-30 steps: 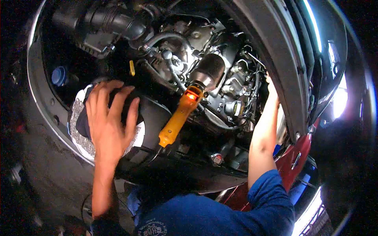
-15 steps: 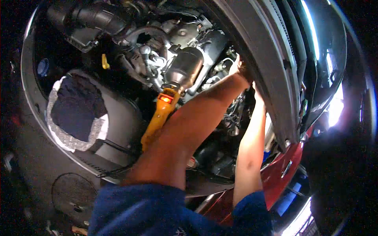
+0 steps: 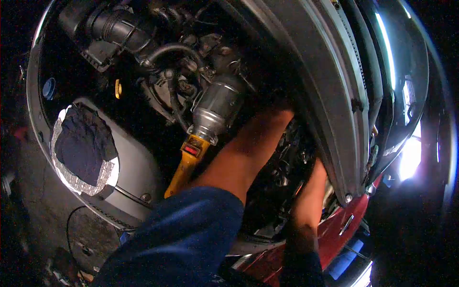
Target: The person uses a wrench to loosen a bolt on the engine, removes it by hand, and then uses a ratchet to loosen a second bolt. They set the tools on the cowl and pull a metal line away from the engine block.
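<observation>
My left forearm (image 3: 258, 148), in a dark blue sleeve, reaches across the engine bay and fades into shadow under the dark panel's edge. My left hand is hidden there. Farther right, my right forearm (image 3: 310, 203) goes down behind the same panel, and my right hand is out of sight too. What either hand touches cannot be made out. Beside my left arm lies a yellow-handled device (image 3: 184, 165) with a red window, its upper end against a metal canister-shaped engine part (image 3: 217, 105).
The long dark panel (image 3: 315, 71) arches over the right side. A dark cloth (image 3: 83, 143) lies on a grey-and-white pad at left. A blue cap (image 3: 49, 88), a yellow pull tab (image 3: 118, 89) and black ducting (image 3: 119, 28) are around the bay. Red bodywork (image 3: 344, 225) is at lower right.
Bright light on the engine parts has gone, leaving the bay dark, and the red window is dimmer. The view has shifted slightly. Both hands, partly visible at the panel's edge before, are now hidden.
</observation>
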Motion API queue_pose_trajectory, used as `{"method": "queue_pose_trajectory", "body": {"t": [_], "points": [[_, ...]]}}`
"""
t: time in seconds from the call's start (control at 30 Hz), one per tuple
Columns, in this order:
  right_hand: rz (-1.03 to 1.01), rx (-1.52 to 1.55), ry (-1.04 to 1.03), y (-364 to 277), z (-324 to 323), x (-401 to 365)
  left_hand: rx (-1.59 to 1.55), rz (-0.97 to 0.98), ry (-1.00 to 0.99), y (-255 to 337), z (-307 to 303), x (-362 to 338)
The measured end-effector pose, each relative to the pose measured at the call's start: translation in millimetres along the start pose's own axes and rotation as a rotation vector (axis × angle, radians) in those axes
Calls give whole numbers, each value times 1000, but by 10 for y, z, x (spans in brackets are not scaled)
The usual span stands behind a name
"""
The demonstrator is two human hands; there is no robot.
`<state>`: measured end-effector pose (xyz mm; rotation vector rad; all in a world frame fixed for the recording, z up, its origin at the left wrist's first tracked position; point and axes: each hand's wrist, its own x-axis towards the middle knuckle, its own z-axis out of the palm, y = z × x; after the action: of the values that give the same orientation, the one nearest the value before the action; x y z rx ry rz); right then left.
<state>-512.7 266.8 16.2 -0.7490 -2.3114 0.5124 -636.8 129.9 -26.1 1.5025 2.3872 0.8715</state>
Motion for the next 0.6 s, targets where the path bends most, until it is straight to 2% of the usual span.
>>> {"method": "queue_pose_trajectory", "body": {"t": [0.6], "points": [[34,-11,22,82,-29,-12,-8,43,-23,-101,137,114]]}}
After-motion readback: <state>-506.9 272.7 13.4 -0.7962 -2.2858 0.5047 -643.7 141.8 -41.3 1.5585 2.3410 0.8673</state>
